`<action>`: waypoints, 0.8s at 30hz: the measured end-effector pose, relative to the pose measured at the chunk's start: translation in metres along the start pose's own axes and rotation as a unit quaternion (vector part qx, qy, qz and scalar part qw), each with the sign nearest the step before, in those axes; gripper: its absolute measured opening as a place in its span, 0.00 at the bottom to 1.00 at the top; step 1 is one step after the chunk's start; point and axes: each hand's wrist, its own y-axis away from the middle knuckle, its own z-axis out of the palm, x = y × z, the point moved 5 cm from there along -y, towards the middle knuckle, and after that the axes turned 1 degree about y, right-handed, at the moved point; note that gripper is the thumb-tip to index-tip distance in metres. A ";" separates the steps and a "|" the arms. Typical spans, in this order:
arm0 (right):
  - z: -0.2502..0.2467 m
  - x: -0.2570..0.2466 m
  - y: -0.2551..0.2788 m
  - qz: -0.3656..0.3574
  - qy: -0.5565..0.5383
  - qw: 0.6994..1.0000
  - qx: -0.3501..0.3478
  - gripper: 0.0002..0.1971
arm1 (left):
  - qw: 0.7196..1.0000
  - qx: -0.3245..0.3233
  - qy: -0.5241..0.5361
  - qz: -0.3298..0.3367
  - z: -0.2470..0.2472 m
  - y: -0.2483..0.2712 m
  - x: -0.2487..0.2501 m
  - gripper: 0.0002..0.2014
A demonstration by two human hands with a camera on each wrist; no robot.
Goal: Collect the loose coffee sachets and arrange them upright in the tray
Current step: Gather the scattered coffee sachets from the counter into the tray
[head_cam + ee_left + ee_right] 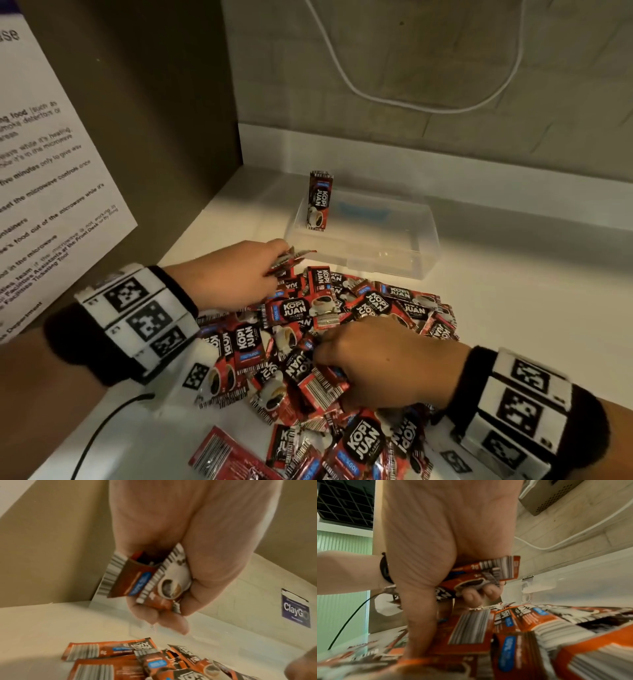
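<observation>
Loosely heaped, the coffee sachets (pixel 329 346) are spread over the white counter (pixel 513 325) just in front of the clear plastic tray (pixel 424 250), which serves as the landmark. One upright sachet (pixel 318 201) is leaned against the tray's far left corner, presumably so that the wall props it and a row can be started from there. At the tray's near left corner, a small bunch of sachets (pixel 145 580) is gripped in the curled fingers of the left hand (pixel 236 274), probably gathered so that several can be carried over at once. Further from the tray, over the middle of the heap, a few more sachets (pixel 488 573) are clasped in the right hand (pixel 387 363), with its thumb (pixel 419 622) pressed down into the pile. Most sachets are judged still to be collected. Behind the tray, a white cable (pixel 346 73) is hung against the tiled wall; left of it, a printed notice (pixel 51 192) is fixed to a panel.
</observation>
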 end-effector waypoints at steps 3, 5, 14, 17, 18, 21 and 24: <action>-0.004 0.004 0.001 0.011 -0.056 0.998 0.008 0.14 | 1.000 -0.020 0.008 -0.008 0.004 0.002 -0.003 0.10; -0.010 0.013 0.006 0.032 -0.128 0.991 0.017 0.10 | 0.999 -0.036 0.033 -0.013 0.012 0.002 -0.003 0.16; -0.034 0.084 0.030 0.251 -0.238 0.923 0.167 0.08 | 0.999 -0.029 -0.036 -0.014 0.037 -0.012 0.005 0.31; -0.019 0.090 0.028 0.303 -0.223 0.921 0.103 0.15 | 0.999 -0.022 -0.011 -0.025 0.033 -0.012 0.007 0.32; -0.013 0.089 0.026 0.311 -0.225 0.920 0.083 0.17 | 1.000 -0.016 -0.004 -0.025 0.030 -0.012 0.007 0.30; -0.001 0.087 0.019 0.321 -0.216 0.920 0.061 0.18 | 1.000 -0.003 0.003 -0.017 0.020 -0.010 0.008 0.24; 0.003 0.087 0.013 0.323 -0.213 0.920 0.061 0.18 | 0.999 -0.005 0.034 -0.013 0.010 -0.005 0.007 0.22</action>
